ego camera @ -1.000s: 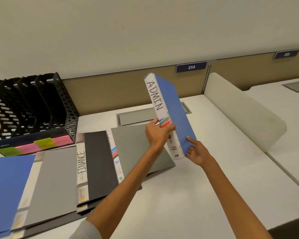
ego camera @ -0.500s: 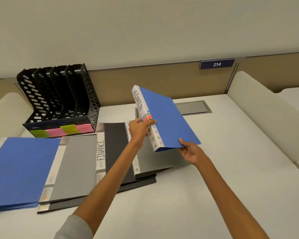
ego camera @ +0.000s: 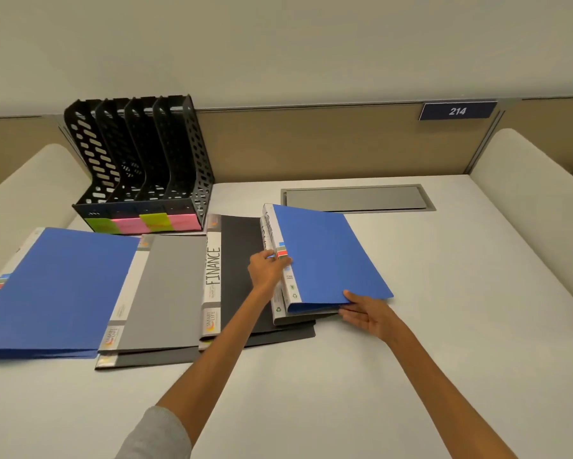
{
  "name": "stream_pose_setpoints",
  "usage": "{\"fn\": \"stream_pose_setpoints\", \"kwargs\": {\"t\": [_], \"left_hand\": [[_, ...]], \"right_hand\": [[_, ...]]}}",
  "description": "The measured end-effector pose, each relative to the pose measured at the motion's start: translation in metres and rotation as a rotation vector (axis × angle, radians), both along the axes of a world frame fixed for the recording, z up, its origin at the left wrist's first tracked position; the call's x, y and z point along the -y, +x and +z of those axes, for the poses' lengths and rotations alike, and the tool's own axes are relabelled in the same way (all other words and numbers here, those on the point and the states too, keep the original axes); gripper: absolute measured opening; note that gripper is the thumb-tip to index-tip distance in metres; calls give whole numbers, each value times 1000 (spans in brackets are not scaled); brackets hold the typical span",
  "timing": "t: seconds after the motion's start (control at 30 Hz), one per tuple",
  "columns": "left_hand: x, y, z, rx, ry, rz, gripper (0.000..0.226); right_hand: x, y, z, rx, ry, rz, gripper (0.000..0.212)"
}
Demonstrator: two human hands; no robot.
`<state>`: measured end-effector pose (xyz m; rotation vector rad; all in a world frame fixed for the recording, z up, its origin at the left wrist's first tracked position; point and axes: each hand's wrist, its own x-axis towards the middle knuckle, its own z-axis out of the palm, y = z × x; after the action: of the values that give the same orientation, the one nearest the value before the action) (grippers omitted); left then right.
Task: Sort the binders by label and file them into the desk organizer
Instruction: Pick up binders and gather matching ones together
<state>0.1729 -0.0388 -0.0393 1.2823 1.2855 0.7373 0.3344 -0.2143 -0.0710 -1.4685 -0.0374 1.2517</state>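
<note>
A person's left hand [ego camera: 266,270] curls around the spine of a blue binder [ego camera: 324,256] while the right hand [ego camera: 367,313] pinches its near edge, thumb on the cover and fingers beneath. The binder lies low and nearly flat over a grey binder [ego camera: 277,308] at the right end of a spread of files on the desk [ego camera: 444,293]. Whether the two already touch is hard to tell from this angle. The black desk organizer [ego camera: 179,154], fronted by green and pink sticky notes [ego camera: 152,221], stands well apart at the back left, its slots holding nothing visible. Beside the pile lies the FINANCE binder [ego camera: 214,270].

The blue binder looks light, with thin, smooth plastic covers likely to flex and slide. The stiff spine is probably the surest place to grip it, with a second hand steadying the open edge.
</note>
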Motion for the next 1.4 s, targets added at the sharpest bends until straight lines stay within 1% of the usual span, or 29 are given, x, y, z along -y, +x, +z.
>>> {"fn": "stream_pose_setpoints", "kwargs": {"t": [0.1,0.2,0.27,0.33,0.4,0.53,0.63,0.77,0.83,0.97,1.03,1.1,1.23,1.3,1.4], "left_hand": [[2,1,-2,-62,106,14,15],[7,-1,-8,-115,97,31,21],[11,-3,-13,-121,91,44,26],[15,-5,-17,-113,117,53,31],[17,-7,-19,-118,131,43,31],[17,-9,-18,-140,141,15,29],[18,-12,-18,-142,150,-3,33],[24,-17,-22,-142,149,-6,41],[28,-19,-23,-123,155,8,45],[35,-23,-24,-72,177,32,49],[37,-26,-23,-64,185,34,51],[39,-32,-22,-74,197,36,54],[33,-50,-22,-158,234,13,64],[30,-62,-22,-199,263,4,65],[20,-75,-23,-226,255,29,66]], "right_hand": [[0,-4,-1,100,-101,110,41],[3,-5,-3,174,-202,187,44],[3,-7,-5,225,-230,191,41],[1,-9,-8,383,-261,189,39],[-5,-13,-8,533,-258,175,36],[-15,-19,-5,658,-217,201,32],[-18,-24,-7,780,-232,246,35],[-19,-27,-10,1083,-313,245,43],[-18,-28,-10,1184,-305,216,39],[-18,-31,-10,1242,-179,161,23],[-22,-33,-11,1276,-111,164,21],[-28,-37,-11,1280,-92,171,25],[-50,-48,-8,1274,-66,222,40],[-62,-55,-4,1260,-52,256,45],[-76,-71,2,1227,-15,271,50]]}}
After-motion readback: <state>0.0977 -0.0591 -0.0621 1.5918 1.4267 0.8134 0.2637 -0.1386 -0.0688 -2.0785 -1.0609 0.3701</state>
